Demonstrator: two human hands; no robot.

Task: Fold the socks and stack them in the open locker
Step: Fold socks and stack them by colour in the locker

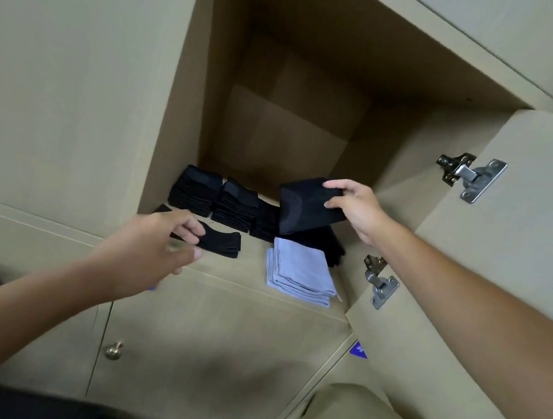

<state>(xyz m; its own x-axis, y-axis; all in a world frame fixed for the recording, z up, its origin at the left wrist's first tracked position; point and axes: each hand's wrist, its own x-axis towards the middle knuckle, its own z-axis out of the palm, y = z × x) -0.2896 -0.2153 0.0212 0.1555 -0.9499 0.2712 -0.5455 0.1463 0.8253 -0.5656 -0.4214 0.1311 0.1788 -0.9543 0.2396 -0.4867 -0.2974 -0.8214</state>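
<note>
— Head view: what do the hands hold?
— The right hand (351,212) pinches a folded black sock (305,208) above the locker shelf (247,266). The left hand (153,246), fingers (191,227) curled, grips a flat black sock (219,243) lying at the shelf's front.
— And the rest?
— Black stacks (216,201) stand behind; a light blue stack (300,270) sits at the front right.

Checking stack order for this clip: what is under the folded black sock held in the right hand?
Below the folded black sock in the right hand is a black pile, partly covered; the light blue stack sits in front.
</note>
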